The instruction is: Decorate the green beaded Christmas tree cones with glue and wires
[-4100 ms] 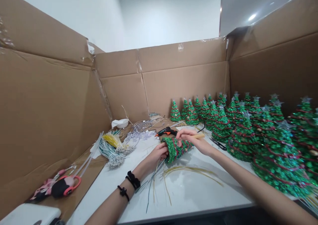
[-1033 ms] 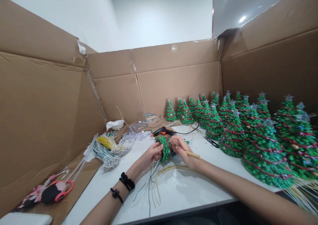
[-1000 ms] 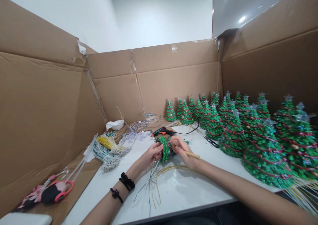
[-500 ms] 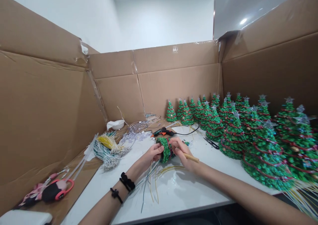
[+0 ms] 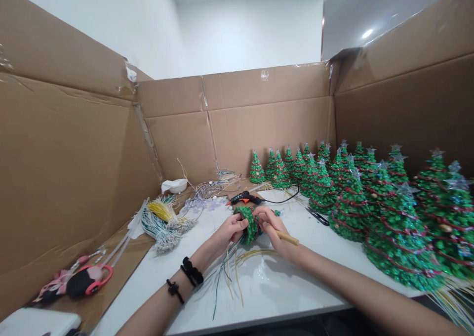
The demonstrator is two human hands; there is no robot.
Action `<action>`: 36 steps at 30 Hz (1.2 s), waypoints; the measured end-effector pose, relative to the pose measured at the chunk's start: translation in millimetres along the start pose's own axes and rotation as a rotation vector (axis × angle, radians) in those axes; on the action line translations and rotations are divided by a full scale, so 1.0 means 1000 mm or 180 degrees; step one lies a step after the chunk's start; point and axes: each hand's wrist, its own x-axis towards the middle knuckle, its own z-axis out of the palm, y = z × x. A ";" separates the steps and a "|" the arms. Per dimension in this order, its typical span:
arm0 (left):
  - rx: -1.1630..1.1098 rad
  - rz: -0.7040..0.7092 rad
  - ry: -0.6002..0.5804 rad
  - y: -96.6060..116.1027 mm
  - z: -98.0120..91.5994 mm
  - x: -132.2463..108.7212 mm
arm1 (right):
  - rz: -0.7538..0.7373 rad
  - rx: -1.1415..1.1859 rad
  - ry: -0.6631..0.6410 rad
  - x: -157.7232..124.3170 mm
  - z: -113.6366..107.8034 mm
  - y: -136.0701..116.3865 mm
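A small green Christmas tree point(image 5: 251, 222) lies on its side over the white table, its base toward the left. My left hand point(image 5: 234, 226) is closed on the base edge, thumb on top. Green, white and yellow wires point(image 5: 222, 272) trail from the tree toward the table's front. My right hand point(image 5: 273, 225) is closed around a tool with a light wooden handle point(image 5: 288, 237), which sticks out behind the hand. The tool's tip is hidden by my fingers, which are against the tree's side.
A black and orange glue gun point(image 5: 246, 197) lies just behind the tree. Rows of decorated trees point(image 5: 353, 202) fill the right side, with black snips point(image 5: 317, 216) beside them. Wired bulb bundles point(image 5: 166, 227) lie left. Cardboard walls point(image 5: 266, 113) enclose the table.
The view has shifted slightly, so everything sits a little further right. Both hands keep their holds, and the tree appears slightly turned.
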 end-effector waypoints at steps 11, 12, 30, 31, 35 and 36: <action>0.0118 0.0006 -0.0012 0.000 -0.003 0.000 | 0.0198 0.0337 0.0168 0.001 0.003 -0.002; 0.0186 -0.0044 -0.0058 0.003 -0.003 0.000 | 0.0316 0.0560 0.0279 0.003 0.003 -0.003; 0.1494 -0.1239 -0.1671 0.050 -0.035 -0.022 | 0.1414 0.3020 0.1235 0.020 -0.015 0.014; 0.1536 -0.1266 -0.1706 0.049 -0.035 -0.022 | 0.1424 0.3045 0.1239 0.020 -0.016 0.016; 0.1817 -0.1212 -0.1485 0.050 -0.045 -0.020 | 0.1402 0.3093 0.1220 0.021 -0.018 0.018; 0.1878 -0.1216 -0.1421 0.051 -0.048 -0.020 | 0.1392 0.3101 0.1205 0.021 -0.018 0.018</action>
